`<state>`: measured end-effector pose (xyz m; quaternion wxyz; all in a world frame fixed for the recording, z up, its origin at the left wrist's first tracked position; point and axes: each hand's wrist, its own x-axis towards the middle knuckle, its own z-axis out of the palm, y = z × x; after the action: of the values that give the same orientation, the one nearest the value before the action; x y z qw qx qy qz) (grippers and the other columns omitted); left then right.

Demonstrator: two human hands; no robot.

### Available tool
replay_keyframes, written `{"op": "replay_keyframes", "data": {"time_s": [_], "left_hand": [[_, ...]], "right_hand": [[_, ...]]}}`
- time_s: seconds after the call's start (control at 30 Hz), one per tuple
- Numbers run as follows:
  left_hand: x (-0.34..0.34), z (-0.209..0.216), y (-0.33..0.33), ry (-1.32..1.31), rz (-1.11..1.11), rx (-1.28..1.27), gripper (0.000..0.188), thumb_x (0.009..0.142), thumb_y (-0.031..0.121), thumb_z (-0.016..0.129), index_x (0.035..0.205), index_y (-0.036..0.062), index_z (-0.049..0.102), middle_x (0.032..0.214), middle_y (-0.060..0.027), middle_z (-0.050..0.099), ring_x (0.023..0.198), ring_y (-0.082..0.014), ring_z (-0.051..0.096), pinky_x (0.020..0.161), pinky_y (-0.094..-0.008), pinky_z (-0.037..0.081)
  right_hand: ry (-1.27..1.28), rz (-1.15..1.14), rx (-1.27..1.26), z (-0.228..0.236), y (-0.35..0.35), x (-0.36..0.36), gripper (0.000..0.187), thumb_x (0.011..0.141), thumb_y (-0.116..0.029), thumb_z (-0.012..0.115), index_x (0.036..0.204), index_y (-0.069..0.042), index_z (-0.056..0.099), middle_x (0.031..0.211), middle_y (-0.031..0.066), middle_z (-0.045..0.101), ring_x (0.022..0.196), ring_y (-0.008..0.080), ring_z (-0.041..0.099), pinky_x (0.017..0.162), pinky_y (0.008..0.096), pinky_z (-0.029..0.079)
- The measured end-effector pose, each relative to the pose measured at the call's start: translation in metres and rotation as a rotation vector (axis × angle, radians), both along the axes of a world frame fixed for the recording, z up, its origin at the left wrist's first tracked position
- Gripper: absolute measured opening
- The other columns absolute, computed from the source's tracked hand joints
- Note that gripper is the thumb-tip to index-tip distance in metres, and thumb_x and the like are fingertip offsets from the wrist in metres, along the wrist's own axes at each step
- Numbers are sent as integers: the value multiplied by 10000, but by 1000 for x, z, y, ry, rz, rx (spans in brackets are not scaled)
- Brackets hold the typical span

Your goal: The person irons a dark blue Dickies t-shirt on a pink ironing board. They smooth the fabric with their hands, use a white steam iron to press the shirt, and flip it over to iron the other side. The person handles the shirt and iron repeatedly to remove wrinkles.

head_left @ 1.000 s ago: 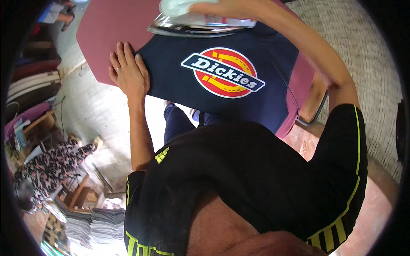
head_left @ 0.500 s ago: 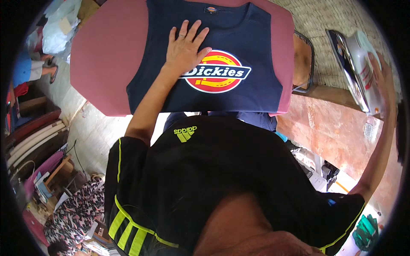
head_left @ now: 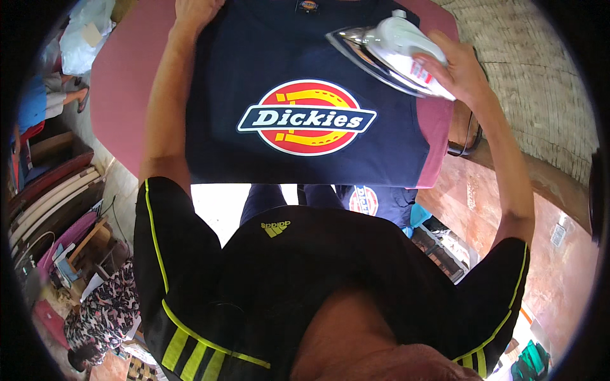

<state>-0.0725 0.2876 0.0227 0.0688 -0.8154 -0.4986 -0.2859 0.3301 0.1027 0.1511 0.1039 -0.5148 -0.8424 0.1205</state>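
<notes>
A dark navy sleeveless shirt (head_left: 305, 168) with a large red, yellow and white emblem (head_left: 308, 117) lies spread on a maroon padded board (head_left: 130, 76). My right hand (head_left: 454, 66) is wrapped round the handle of a white iron (head_left: 406, 47) with a shiny metal base. The iron is over the shirt's upper right part, its pointed end toward the left; I cannot tell whether it touches the cloth. My left hand (head_left: 198, 9) is at the shirt's upper left edge. The frame's top cuts off its fingers, so its grip is hidden.
A woven mat-like surface (head_left: 530, 76) lies to the right of the board. Below the board hangs dark cloth with a similar emblem (head_left: 363, 200). On the left are stacked boards (head_left: 60, 206), a white plastic bag (head_left: 86, 38) and parts of other people.
My right hand has brought the iron leftward from the woven surface to over the shirt. My left hand has left the shirt's middle and moved up and left to its edge.
</notes>
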Motion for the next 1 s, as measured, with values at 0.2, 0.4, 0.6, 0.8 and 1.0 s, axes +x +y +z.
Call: {"op": "replay_keyframes", "data": {"time_s": [0.2, 0.4, 0.6, 0.8, 1.0], "left_hand": [[-5, -22, 29, -241, -70, -92, 389, 923, 386, 664, 765, 38, 593, 758, -196, 612, 749, -393, 618, 659, -447, 470], [-9, -23, 30, -148, 7, -97, 424, 927, 418, 650, 767, 33, 577, 760, -207, 607, 756, -401, 614, 656, -462, 459], [-7, -22, 24, -249, -80, -58, 427, 928, 431, 646, 772, 37, 597, 760, -206, 615, 749, -394, 619, 652, -465, 460], [-7, -19, 25, -235, -9, -175, 421, 923, 424, 656, 774, 32, 609, 757, -205, 624, 747, -388, 624, 649, -463, 459], [-2, -9, 16, -363, -69, -178, 442, 919, 418, 657, 727, 24, 600, 687, -200, 587, 684, -386, 607, 630, -477, 440]], "right_hand": [[-45, 171, -65, -17, 30, -24, 318, 915, -328, 700, 997, -48, 573, 788, 167, 625, 689, 347, 638, 599, 372, 502], [-67, 291, 33, -12, 49, -96, 360, 873, -344, 742, 939, -33, 575, 792, 186, 645, 705, 365, 664, 598, 427, 493], [-93, 252, -48, -7, 47, -72, 369, 860, -380, 754, 931, -56, 593, 783, 180, 650, 707, 358, 672, 603, 423, 496], [-111, 317, -12, -13, 54, -94, 371, 886, -392, 720, 919, -49, 585, 773, 177, 643, 710, 359, 674, 611, 428, 500], [0, 187, -62, -17, 33, -65, 353, 903, -374, 713, 1001, -73, 556, 767, 167, 608, 705, 382, 627, 600, 372, 490]]}}
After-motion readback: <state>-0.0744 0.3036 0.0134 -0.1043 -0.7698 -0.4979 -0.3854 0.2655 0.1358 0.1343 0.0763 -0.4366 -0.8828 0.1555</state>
